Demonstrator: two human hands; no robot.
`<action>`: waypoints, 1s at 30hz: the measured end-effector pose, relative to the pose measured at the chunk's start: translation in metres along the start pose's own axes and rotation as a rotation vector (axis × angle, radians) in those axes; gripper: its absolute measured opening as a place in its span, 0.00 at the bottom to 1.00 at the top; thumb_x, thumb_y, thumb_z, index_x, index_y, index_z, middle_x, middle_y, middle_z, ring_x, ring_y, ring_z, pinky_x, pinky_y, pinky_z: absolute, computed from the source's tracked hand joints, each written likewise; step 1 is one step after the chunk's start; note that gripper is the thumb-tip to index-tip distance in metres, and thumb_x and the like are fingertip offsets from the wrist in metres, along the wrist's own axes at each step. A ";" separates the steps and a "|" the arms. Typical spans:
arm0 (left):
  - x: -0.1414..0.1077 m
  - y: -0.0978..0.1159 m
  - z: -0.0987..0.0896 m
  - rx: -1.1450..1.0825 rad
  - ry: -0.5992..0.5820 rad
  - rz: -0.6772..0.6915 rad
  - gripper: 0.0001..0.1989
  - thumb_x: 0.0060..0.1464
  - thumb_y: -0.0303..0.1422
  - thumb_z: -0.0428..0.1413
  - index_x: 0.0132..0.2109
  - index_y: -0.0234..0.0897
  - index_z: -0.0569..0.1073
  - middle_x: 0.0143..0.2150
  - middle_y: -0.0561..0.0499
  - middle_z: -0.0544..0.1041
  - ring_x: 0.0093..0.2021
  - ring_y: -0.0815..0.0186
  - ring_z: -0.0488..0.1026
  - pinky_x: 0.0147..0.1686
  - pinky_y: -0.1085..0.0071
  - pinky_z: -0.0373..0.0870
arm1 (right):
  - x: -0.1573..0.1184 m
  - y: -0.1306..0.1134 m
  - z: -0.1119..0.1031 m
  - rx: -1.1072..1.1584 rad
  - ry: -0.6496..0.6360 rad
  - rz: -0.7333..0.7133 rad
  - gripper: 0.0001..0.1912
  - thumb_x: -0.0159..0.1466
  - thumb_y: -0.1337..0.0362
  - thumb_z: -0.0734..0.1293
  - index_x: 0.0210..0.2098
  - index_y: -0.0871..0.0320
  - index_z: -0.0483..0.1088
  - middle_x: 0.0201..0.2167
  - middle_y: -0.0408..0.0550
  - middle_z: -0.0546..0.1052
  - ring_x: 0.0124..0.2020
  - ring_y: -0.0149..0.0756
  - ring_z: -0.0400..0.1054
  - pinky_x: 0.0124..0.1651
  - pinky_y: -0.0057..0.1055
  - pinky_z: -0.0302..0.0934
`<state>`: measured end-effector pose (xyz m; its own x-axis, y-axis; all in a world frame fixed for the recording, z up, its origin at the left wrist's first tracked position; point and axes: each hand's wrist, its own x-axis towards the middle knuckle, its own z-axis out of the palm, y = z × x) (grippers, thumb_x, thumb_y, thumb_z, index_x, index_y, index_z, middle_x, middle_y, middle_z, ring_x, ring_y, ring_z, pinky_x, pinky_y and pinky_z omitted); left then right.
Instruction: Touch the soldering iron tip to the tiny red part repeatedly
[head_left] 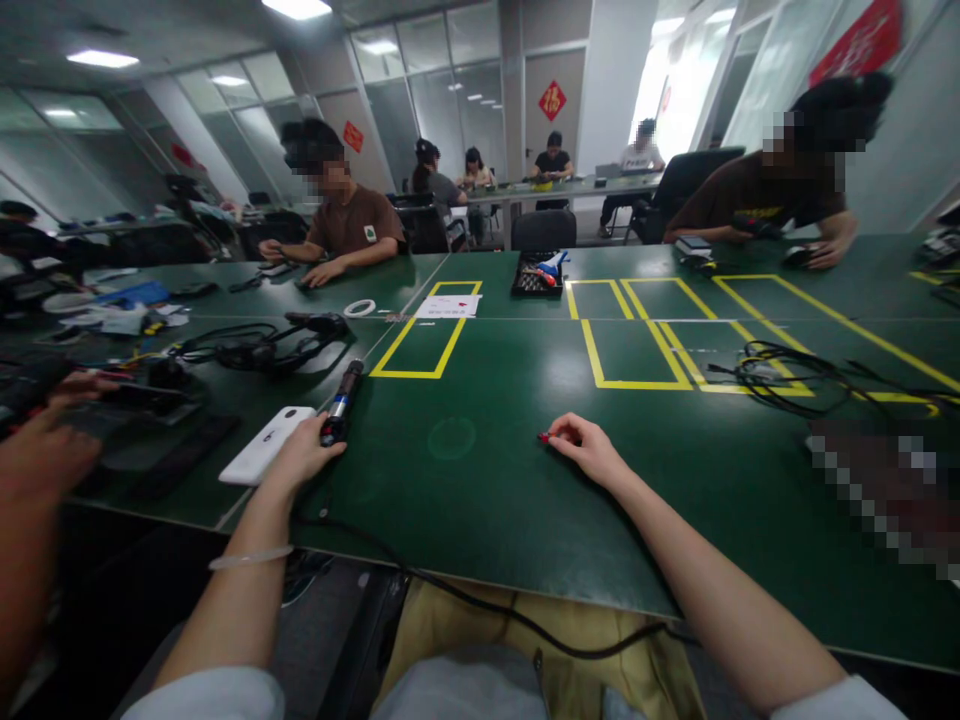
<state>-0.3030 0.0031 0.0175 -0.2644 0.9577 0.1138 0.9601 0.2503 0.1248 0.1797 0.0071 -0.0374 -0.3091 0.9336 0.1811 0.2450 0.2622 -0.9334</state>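
Observation:
On the left of the green table (495, 500), my left hand (304, 452) is closed around the near end of a black cylindrical tool with a blue and silver band (343, 400). The tool lies on the tabletop, pointing away from me, and I cannot make out its exact kind. Just beside that hand lies a white smartphone (262, 448), its back facing up. My right hand (585, 448) rests on the table right of the middle. Its thumb and fingers pinch a small red object (544, 437), too small to name.
Yellow tape rectangles (442, 375) mark the far half. Beyond them stands a black tray (536, 275) with blue and red tools. Black cables (780, 375) lie at the right. A co-worker's hand (60, 430) is at the far left. A black cord (480, 600) crosses my lap.

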 end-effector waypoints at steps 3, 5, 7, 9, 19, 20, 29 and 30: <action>-0.005 0.021 0.001 -0.032 -0.085 0.038 0.24 0.46 0.41 0.57 0.48 0.32 0.70 0.43 0.45 0.76 0.42 0.57 0.72 0.42 0.67 0.68 | 0.001 0.002 0.001 0.010 0.020 0.006 0.11 0.58 0.56 0.67 0.34 0.58 0.67 0.23 0.39 0.66 0.23 0.28 0.57 0.27 0.26 0.52; -0.010 0.042 0.003 -0.034 -0.078 0.049 0.23 0.46 0.42 0.56 0.48 0.32 0.70 0.43 0.43 0.75 0.42 0.57 0.72 0.41 0.67 0.68 | 0.002 0.004 0.002 0.011 0.030 0.014 0.11 0.58 0.56 0.67 0.34 0.58 0.67 0.22 0.38 0.65 0.22 0.28 0.56 0.26 0.25 0.51; -0.015 0.068 0.006 -0.043 -0.059 0.076 0.24 0.47 0.42 0.56 0.48 0.32 0.69 0.44 0.42 0.73 0.42 0.57 0.72 0.42 0.66 0.67 | 0.002 0.005 0.002 0.010 0.034 0.018 0.11 0.58 0.56 0.67 0.33 0.57 0.67 0.21 0.38 0.64 0.22 0.28 0.56 0.26 0.25 0.50; -0.022 0.097 0.010 -0.080 -0.059 0.132 0.24 0.47 0.41 0.56 0.49 0.32 0.69 0.44 0.42 0.72 0.44 0.57 0.71 0.44 0.66 0.67 | 0.001 0.004 0.001 0.005 0.035 0.014 0.11 0.58 0.56 0.67 0.33 0.57 0.66 0.21 0.38 0.64 0.22 0.28 0.56 0.26 0.26 0.50; -0.057 0.243 0.046 -0.284 -0.052 0.448 0.34 0.46 0.38 0.57 0.61 0.39 0.60 0.52 0.43 0.65 0.51 0.57 0.66 0.46 0.67 0.66 | -0.001 0.000 0.001 -0.121 0.089 -0.074 0.07 0.60 0.60 0.64 0.33 0.56 0.65 0.25 0.40 0.66 0.25 0.31 0.59 0.29 0.27 0.55; -0.060 0.254 0.049 -0.301 -0.057 0.476 0.34 0.46 0.38 0.57 0.61 0.40 0.60 0.53 0.43 0.64 0.51 0.57 0.65 0.46 0.67 0.66 | -0.001 0.000 0.001 -0.142 0.105 -0.092 0.06 0.60 0.61 0.64 0.33 0.56 0.65 0.26 0.41 0.66 0.25 0.31 0.60 0.30 0.28 0.56; -0.085 0.298 0.054 -0.379 -0.106 0.586 0.31 0.47 0.37 0.56 0.59 0.41 0.61 0.53 0.42 0.64 0.51 0.55 0.65 0.44 0.65 0.67 | 0.000 0.005 -0.002 -0.266 0.143 -0.155 0.01 0.60 0.66 0.63 0.33 0.56 0.65 0.29 0.43 0.66 0.27 0.33 0.61 0.32 0.30 0.58; -0.086 0.299 0.054 -0.380 -0.109 0.584 0.31 0.47 0.37 0.56 0.59 0.41 0.61 0.53 0.42 0.64 0.51 0.55 0.65 0.44 0.65 0.67 | 0.001 0.006 -0.001 -0.274 0.134 -0.155 0.01 0.60 0.66 0.63 0.32 0.56 0.66 0.29 0.43 0.66 0.28 0.33 0.62 0.32 0.30 0.58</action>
<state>0.0113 0.0035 -0.0081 0.3142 0.9339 0.1707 0.8386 -0.3573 0.4112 0.1819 0.0098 -0.0419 -0.2428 0.8964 0.3708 0.4482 0.4427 -0.7766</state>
